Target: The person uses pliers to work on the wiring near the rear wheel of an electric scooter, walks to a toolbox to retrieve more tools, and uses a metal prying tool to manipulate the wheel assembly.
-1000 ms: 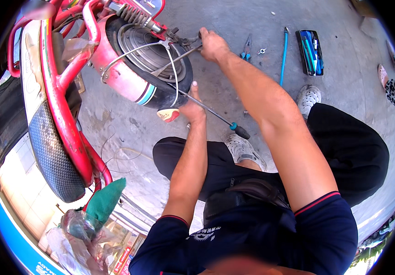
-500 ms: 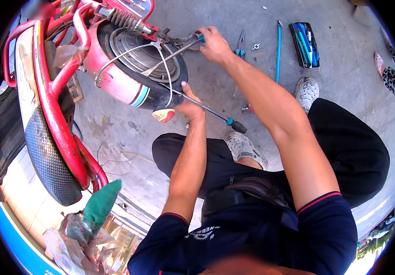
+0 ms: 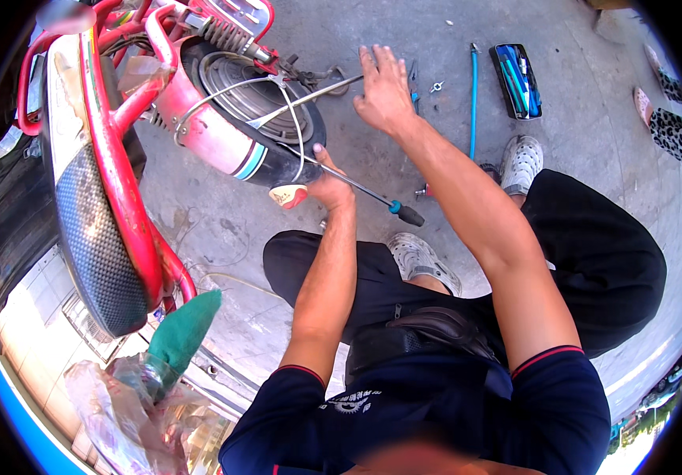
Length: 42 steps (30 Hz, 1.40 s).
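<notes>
Screwdriver braced at a red scooter's rear wheel

The left hand is closed round the shaft of a long screwdriver, its long axis running from the tyre down-right to the handle near the knee. The right hand, fingers spread and holding nothing, hovers just right of the axle hardware, nearer to it than the left.

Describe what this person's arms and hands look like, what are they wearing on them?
Both forearms are bare, and the left hand and right hand wear no gloves, rings or watch that I can see. Short dark navy sleeves end above the elbows, each edged with a thin red band.
</notes>
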{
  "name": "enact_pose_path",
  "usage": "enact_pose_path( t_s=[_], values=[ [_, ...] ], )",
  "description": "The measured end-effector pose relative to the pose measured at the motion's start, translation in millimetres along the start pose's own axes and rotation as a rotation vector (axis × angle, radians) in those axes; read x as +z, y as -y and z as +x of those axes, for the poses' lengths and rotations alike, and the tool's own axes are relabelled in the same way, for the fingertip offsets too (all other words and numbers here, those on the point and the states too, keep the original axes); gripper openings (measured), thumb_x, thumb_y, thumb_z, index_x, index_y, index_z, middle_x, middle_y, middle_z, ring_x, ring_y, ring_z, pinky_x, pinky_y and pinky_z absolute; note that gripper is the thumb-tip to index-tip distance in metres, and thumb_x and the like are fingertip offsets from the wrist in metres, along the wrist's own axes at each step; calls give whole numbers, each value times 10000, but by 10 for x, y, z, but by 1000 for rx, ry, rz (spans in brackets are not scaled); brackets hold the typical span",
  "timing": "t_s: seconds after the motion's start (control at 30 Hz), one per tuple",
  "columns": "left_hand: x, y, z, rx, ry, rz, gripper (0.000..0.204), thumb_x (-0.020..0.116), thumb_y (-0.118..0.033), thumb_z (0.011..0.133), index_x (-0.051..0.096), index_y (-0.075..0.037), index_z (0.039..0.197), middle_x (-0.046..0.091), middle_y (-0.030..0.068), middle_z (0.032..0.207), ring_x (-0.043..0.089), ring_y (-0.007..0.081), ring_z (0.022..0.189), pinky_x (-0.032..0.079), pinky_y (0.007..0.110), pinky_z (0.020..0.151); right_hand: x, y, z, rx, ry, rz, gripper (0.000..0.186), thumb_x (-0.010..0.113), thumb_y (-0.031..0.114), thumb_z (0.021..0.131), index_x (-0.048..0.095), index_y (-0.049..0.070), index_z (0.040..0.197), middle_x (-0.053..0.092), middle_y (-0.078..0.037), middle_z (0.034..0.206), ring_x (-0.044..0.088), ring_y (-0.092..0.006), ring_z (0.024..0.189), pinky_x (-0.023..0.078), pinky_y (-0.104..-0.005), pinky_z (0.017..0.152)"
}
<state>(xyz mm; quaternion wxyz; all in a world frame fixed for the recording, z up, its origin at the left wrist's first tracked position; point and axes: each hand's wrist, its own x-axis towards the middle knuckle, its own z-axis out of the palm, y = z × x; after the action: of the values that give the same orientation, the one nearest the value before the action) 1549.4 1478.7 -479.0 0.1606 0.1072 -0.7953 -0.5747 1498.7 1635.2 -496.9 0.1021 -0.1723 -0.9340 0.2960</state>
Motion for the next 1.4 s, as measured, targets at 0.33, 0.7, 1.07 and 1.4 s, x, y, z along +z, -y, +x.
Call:
enact_pose_path(
  t_s=[0.33,0.7,1.07,1.4],
  values=[
    [-128,324,54,19,20,140,347,713,-203,941,608,77,1118,685,145,1066,624,221,922,497,395,825,-519,317,-1373,264,842,583,394,562,416,955,588,26,1006,673,-242,965,652,-427,931,494,-539,795],
    [-62,221,37,-12,-15,35,400,786,-126,870,617,117,1139,674,188,1166,636,241,1020,489,386,914,-1280,449,-1172,46,309,59,251,640,314,923,598,69,890,637,-133,737,672,-332,688,529,-452,570],
    [-122,363,14,-41,-50,40,415,787,-150,869,607,109,1140,674,169,1155,632,242,993,494,380,908,-1774,238,-204,-364,353,-178,206,672,318,856,712,119,818,695,-84,712,718,-277,726,579,-416,628],
    [-126,263,68,21,-56,21,487,792,-144,863,566,116,1207,648,183,1216,623,252,1045,476,384,953,-587,-468,360,-630,41,-223,199,633,252,890,636,135,1052,627,-63,948,582,-240,997,414,-453,978]
  ],
)
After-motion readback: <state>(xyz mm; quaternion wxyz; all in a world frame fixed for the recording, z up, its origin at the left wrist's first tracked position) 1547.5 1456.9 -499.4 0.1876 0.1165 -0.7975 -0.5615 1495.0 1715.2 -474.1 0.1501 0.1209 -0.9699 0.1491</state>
